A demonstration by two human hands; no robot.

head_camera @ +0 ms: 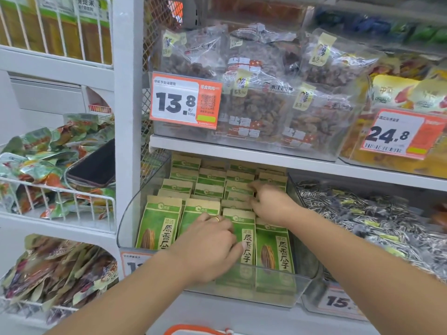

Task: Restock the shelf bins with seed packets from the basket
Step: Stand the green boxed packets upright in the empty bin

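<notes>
A clear plastic shelf bin point(128, 221) holds several rows of green and tan seed packets point(158, 223) standing upright. My left hand point(212, 240), a ring on one finger, lies on the front row with its fingers curled over the tops of the packets there. My right hand point(268, 201) reaches farther back, its fingertips pinching the packets point(238, 187) in the right-hand rows. An orange basket handle point(193, 330) shows at the bottom edge; the basket's contents are out of sight.
A neighbouring clear bin point(362, 213) of striped sunflower seed bags sits to the right. Bags of dried fruit point(254, 93) with a 13.8 price tag fill the shelf above. A white wire rack point(60, 197) at left holds snack bags and a dark phone point(94, 165).
</notes>
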